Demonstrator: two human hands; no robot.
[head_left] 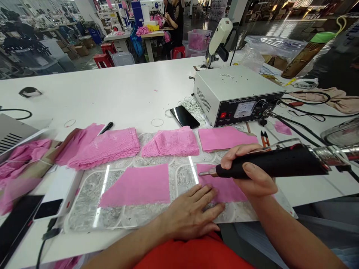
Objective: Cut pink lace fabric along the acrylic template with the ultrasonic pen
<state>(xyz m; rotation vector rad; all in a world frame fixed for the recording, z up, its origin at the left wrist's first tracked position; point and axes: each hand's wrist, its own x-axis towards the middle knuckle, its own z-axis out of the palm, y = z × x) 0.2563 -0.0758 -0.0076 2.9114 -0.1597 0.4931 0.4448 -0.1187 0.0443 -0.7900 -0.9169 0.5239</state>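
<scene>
My right hand (255, 172) is wrapped round the black body of a handheld ultrasonic welder (280, 162). Its metal tip points left, over the upper left edge of a pink fabric piece (228, 188); whether it touches cannot be made out. My left hand (195, 211) lies palm down with fingers stretched out, fingertips at that piece's left edge. Left of it, a second pink fabric piece (140, 186) with a slanted side lies flat on a clear plastic panel (92, 220). Behind are a lace stack (108, 145), some folded lace (171, 142) and a plain pink stack (226, 138).
A grey control box (238, 89), cabled to the welder, stands at the back right. Near it lie a phone (185, 116), tangled elastic loops (193, 106) and thread snips (264, 139). Bundled pink fabric (25, 160) is at far left. A person (175, 26) sits beyond the table.
</scene>
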